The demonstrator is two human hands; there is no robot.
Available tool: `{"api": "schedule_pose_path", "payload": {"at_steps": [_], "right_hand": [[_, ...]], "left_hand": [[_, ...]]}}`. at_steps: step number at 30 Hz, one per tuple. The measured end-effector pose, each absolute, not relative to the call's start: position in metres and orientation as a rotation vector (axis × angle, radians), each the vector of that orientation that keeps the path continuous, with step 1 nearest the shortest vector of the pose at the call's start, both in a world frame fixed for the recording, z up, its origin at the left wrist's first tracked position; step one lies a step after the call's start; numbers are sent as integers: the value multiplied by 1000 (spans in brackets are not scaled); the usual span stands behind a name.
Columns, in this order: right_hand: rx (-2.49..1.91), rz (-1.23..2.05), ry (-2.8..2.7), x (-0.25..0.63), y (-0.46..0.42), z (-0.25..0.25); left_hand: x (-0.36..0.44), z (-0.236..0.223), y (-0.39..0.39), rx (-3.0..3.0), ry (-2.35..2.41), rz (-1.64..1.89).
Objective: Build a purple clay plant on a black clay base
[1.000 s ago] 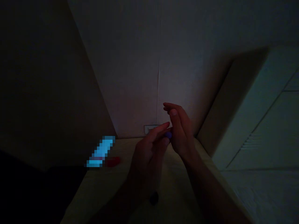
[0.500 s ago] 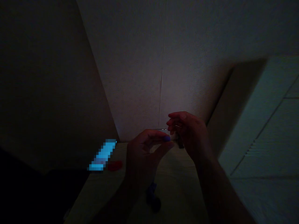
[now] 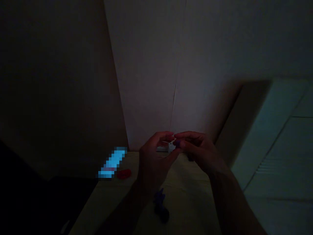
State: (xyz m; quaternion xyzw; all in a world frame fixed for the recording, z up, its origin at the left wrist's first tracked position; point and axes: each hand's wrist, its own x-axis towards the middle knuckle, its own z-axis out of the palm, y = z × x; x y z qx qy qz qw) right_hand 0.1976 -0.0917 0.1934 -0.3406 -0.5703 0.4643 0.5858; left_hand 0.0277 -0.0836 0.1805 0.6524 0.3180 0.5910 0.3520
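A small dark purple piece (image 3: 177,143) is pinched between the thumb and fingers of my right hand (image 3: 199,148); the dim light hides its exact kind. My left hand (image 3: 154,156) faces it from the left, its thumb and fingers apart around a gap. The left thumb tip comes close to the piece, and I cannot tell whether it touches. Below the hands, a dark purple object with several pointed parts (image 3: 159,196) lies on the light wooden tabletop (image 3: 186,195), against a dark round object (image 3: 162,213).
At the table's left side lies a bright blue pixelated rectangle (image 3: 113,162), beside a red flat item (image 3: 124,174). Behind my fingers a whitish object (image 3: 171,147) shows at the wall (image 3: 151,91). A pale panelled cabinet (image 3: 276,147) stands on the right.
My right hand has come down and left onto the purple piece, which my left hand was pinching. My left fingers have parted from it. The camera view has shifted slightly.
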Motion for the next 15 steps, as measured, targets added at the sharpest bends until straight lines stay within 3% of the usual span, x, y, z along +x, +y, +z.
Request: {"api": "schedule_pose_path", "payload": {"at_steps": [9, 15], "right_hand": [[-888, 1177, -1173, 215, -84, 142], [-1112, 1201, -1107, 217, -88, 74]], "left_hand": [[4, 220, -91, 1652, 713, 1535], [-45, 160, -92, 1896, 1150, 1200]]}}
